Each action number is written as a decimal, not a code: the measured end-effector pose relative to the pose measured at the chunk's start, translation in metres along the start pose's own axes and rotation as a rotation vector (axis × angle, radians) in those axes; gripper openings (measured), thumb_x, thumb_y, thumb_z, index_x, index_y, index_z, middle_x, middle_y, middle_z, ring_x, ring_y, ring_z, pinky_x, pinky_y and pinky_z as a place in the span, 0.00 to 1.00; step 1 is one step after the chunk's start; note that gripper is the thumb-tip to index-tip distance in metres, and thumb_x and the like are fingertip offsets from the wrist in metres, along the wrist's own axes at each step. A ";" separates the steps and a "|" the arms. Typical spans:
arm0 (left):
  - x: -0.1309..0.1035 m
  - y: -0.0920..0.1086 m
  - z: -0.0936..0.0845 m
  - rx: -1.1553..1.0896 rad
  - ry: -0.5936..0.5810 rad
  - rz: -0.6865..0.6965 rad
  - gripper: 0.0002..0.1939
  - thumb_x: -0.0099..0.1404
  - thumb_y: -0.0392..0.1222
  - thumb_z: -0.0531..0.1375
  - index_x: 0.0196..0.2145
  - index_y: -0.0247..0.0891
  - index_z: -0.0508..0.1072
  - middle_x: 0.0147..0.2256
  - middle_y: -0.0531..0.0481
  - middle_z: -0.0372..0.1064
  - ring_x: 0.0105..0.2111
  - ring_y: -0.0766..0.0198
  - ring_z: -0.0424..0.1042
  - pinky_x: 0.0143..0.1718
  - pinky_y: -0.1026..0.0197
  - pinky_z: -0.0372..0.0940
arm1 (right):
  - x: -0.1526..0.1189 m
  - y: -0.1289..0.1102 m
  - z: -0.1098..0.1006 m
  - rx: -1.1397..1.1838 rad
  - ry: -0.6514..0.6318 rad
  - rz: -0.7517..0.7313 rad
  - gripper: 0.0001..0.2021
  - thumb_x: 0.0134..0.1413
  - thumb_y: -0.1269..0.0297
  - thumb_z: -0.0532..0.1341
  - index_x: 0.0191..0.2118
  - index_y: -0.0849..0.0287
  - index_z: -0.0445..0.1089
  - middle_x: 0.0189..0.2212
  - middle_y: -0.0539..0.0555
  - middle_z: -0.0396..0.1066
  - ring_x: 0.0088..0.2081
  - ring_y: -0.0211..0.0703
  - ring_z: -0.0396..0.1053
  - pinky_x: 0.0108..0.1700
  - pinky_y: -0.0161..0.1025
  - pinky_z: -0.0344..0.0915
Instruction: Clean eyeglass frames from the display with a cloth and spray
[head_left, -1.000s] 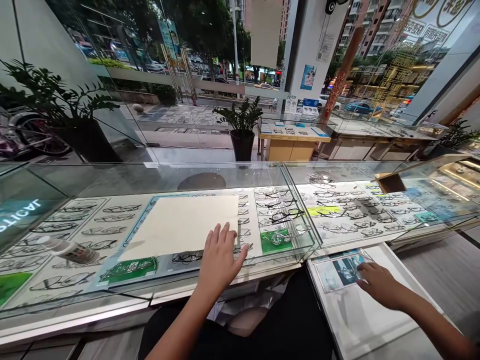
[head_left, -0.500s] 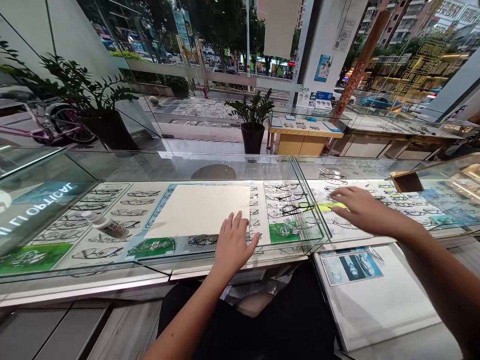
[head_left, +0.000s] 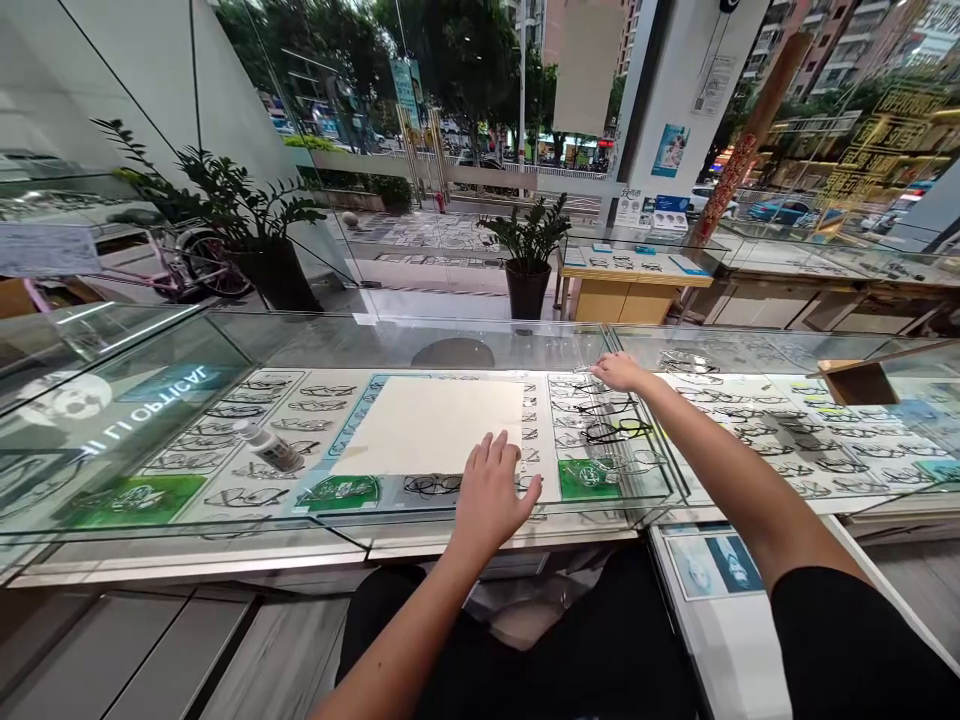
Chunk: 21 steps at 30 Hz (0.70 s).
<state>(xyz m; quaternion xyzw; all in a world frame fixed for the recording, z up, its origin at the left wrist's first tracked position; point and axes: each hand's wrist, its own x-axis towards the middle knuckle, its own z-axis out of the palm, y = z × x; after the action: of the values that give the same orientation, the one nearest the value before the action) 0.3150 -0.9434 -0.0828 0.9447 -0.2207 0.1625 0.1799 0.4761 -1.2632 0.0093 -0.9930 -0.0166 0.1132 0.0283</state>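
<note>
cream sheet (head_left: 431, 425) | plain | lying flat | atop glass display counter (head_left: 225, 557)

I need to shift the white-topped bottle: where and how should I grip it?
Probably around the labelled body of the bottle, below its narrower tip, coming from its right with the left hand: that hand is nearer, and the body is broader.

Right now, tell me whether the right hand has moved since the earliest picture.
Yes, forward and to the left, judged against the glass counter: the right hand was over the open drawer and is now toward the counter's far side.
</note>
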 end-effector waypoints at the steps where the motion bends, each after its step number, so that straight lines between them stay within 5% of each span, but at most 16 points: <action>1: 0.000 0.000 0.000 0.003 0.000 0.001 0.18 0.73 0.54 0.58 0.49 0.38 0.74 0.65 0.33 0.69 0.70 0.35 0.62 0.70 0.33 0.61 | 0.000 0.000 0.003 0.001 -0.004 0.001 0.31 0.77 0.47 0.42 0.56 0.55 0.80 0.71 0.59 0.63 0.69 0.67 0.57 0.71 0.59 0.53; 7: 0.001 0.000 0.000 0.011 0.001 0.005 0.17 0.74 0.54 0.58 0.48 0.38 0.74 0.66 0.34 0.69 0.70 0.35 0.62 0.70 0.34 0.60 | -0.015 -0.004 -0.001 0.044 0.027 -0.035 0.28 0.78 0.53 0.43 0.60 0.58 0.78 0.74 0.60 0.59 0.72 0.67 0.54 0.72 0.61 0.50; 10: 0.003 0.000 -0.002 0.006 -0.003 0.008 0.17 0.73 0.53 0.59 0.48 0.38 0.74 0.66 0.32 0.69 0.70 0.35 0.63 0.70 0.34 0.60 | -0.054 -0.008 -0.015 0.094 0.085 -0.115 0.26 0.78 0.54 0.47 0.64 0.60 0.74 0.72 0.62 0.62 0.70 0.62 0.58 0.70 0.54 0.54; 12: 0.003 0.000 -0.003 0.004 -0.017 0.013 0.17 0.74 0.54 0.59 0.48 0.38 0.74 0.66 0.32 0.69 0.71 0.35 0.62 0.70 0.34 0.60 | -0.102 -0.009 -0.024 0.209 0.099 -0.259 0.25 0.77 0.50 0.48 0.60 0.59 0.75 0.61 0.63 0.73 0.60 0.57 0.68 0.62 0.48 0.63; 14: 0.002 0.000 -0.003 0.009 -0.037 0.017 0.18 0.75 0.55 0.57 0.49 0.37 0.74 0.66 0.32 0.68 0.71 0.35 0.61 0.70 0.34 0.60 | -0.160 -0.010 -0.028 0.326 -0.039 -0.377 0.26 0.76 0.43 0.49 0.50 0.56 0.77 0.47 0.59 0.78 0.47 0.54 0.73 0.49 0.46 0.66; 17: 0.001 -0.001 -0.003 0.022 -0.064 0.013 0.20 0.76 0.56 0.55 0.51 0.36 0.73 0.68 0.32 0.66 0.72 0.35 0.59 0.71 0.34 0.58 | -0.243 -0.004 -0.016 0.354 -0.398 -0.405 0.25 0.76 0.43 0.50 0.39 0.54 0.75 0.32 0.54 0.74 0.33 0.48 0.69 0.37 0.42 0.59; 21: 0.002 0.000 -0.004 0.017 -0.090 0.010 0.22 0.76 0.57 0.55 0.53 0.35 0.73 0.70 0.31 0.63 0.74 0.35 0.57 0.72 0.34 0.56 | -0.299 0.025 0.045 0.297 -0.678 -0.241 0.18 0.71 0.50 0.58 0.34 0.54 0.75 0.31 0.54 0.75 0.34 0.49 0.70 0.35 0.42 0.53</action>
<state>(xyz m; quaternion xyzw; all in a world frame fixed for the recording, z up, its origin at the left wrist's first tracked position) 0.3161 -0.9425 -0.0785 0.9515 -0.2320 0.1225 0.1607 0.1758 -1.2972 0.0308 -0.8753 -0.1248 0.4320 0.1779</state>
